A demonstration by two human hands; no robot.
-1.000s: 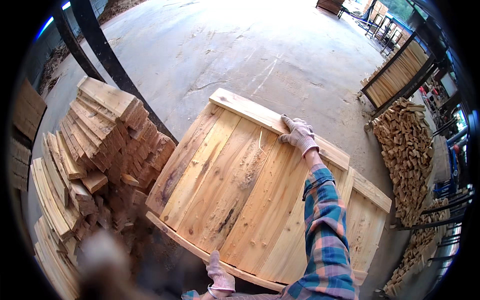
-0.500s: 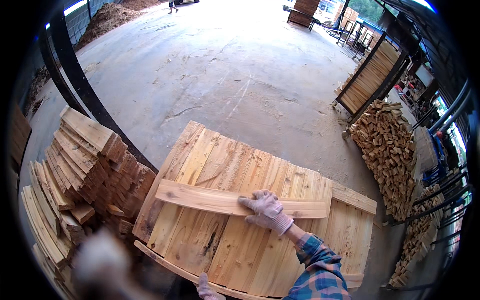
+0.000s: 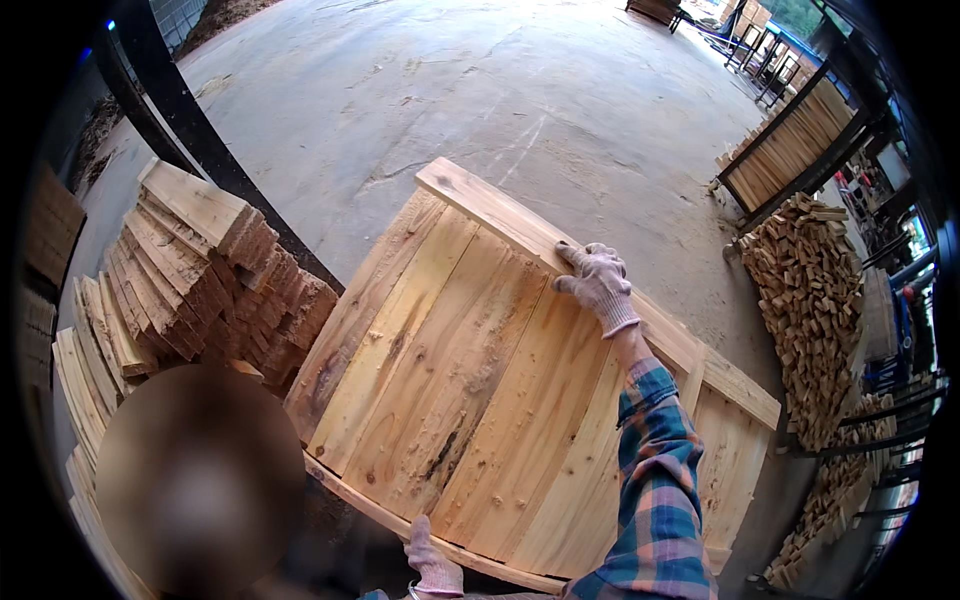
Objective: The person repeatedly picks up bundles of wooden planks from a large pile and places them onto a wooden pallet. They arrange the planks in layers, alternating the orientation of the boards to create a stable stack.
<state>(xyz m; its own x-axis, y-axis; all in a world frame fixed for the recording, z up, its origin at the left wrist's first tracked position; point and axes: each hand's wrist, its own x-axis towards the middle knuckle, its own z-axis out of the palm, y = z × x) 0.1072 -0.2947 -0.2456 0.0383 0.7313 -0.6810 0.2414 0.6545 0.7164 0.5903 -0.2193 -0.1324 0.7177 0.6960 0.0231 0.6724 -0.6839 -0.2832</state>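
A panel of side-by-side boards [image 3: 480, 370] lies slantwise in front of me, pale wood with knots and sawdust. Along its far edge runs a loose-looking plank [image 3: 500, 217]. My right hand [image 3: 600, 285], in a light knitted glove, is closed over this plank near its middle, the arm reaching across the panel. At the near edge, a narrow wooden strip [image 3: 370, 513] borders the boards. My left hand [image 3: 435, 565], gloved too, grips this strip from the near side with one digit over it; its other fingers are hidden.
Stacked rough planks [image 3: 200, 270] stand at left, beside a dark metal post [image 3: 200, 130]. A blurred brown round shape [image 3: 195, 480] covers the lower left. On the right are a heap of wood pieces [image 3: 800, 310] and a rack of boards [image 3: 790, 145]. Concrete floor [image 3: 430, 90] stretches beyond.
The plank under my right hand has moved from across the panel's middle to its far edge. My left hand shows more, over the near strip. The view has shifted slightly.
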